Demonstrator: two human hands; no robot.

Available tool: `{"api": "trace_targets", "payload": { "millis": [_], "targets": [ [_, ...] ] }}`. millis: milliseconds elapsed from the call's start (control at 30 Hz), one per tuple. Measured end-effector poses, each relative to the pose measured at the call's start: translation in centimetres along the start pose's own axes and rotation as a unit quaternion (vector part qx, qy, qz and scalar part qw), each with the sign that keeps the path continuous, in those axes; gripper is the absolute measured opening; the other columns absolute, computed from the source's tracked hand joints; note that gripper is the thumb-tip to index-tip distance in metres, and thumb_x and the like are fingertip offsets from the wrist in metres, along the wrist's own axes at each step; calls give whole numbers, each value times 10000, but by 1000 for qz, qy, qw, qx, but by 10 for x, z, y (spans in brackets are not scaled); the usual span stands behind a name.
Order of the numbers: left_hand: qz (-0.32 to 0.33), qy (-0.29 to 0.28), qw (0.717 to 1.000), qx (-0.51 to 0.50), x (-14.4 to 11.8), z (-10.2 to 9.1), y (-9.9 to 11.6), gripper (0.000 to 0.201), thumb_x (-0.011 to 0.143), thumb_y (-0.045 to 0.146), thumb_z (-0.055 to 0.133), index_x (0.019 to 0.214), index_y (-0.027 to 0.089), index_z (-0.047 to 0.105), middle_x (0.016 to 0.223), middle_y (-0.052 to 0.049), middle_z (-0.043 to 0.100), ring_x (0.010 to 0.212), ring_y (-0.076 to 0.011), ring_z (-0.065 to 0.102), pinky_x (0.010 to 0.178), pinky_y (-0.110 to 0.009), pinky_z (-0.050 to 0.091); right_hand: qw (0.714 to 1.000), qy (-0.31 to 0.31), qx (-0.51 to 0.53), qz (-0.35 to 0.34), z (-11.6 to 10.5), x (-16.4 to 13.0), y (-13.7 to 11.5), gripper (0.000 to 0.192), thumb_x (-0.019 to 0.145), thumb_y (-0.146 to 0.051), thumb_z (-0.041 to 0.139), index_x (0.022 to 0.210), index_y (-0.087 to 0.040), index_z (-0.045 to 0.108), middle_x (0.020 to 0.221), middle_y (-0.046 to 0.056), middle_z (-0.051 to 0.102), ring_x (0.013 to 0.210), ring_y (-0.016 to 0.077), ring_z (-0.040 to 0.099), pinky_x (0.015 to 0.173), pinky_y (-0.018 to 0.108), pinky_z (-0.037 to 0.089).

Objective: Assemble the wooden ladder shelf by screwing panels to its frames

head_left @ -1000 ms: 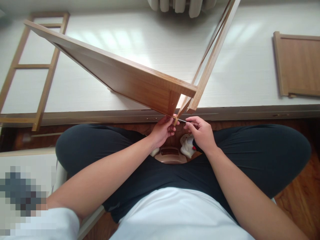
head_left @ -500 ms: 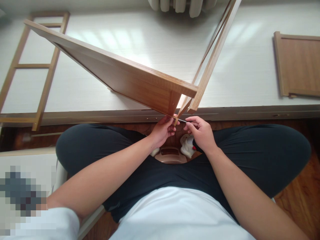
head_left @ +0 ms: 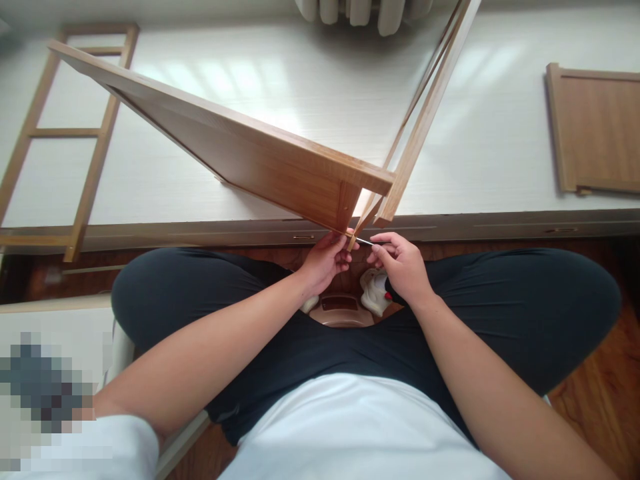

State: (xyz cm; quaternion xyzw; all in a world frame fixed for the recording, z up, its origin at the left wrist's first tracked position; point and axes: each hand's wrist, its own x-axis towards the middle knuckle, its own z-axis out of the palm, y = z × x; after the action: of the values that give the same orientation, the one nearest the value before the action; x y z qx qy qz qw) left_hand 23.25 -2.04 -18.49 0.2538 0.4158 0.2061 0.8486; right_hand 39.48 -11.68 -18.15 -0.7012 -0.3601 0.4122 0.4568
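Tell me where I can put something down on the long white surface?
The white surface is bare between the slanting frame and the flat panel on the picture's right. More shows between the raised panel and the ribbed white thing up top. It's crowded by the front edge: left hand, right hand, thin metal rod.

- White shirt (head_left: 350, 427), plain across the visible front, with soft folds and a rounded lower hem.
- White sleeve (head_left: 127, 440) on the left arm, short and loose, ending near the elbow; part of it is pixelated.
- Dark, near-black trousers (head_left: 525, 313), roomy and lightly creased, with a small pale mark by the left hip.
- Whitish footwear (head_left: 374, 293), partly hidden, with a red spot beside the right one.
- Forearms and both hands (head_left: 407, 270) bare.
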Motion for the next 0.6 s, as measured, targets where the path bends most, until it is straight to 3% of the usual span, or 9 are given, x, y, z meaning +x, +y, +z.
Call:
{"api": "trace_targets", "payload": {
  "millis": [600],
  "targets": [
    [-4, 1, 1000, 1, 0, 0, 0, 390, 852, 436, 799, 1161, 234, 676, 907, -19, 700, 633, -86, 581, 553, -189, 435, 1000, -1, 3, 10, 0, -1, -4, 310, 916, -430, 671, 1116, -193, 690, 762, 35, 764, 629, 159, 668, 630, 287, 531]
  ]
}}
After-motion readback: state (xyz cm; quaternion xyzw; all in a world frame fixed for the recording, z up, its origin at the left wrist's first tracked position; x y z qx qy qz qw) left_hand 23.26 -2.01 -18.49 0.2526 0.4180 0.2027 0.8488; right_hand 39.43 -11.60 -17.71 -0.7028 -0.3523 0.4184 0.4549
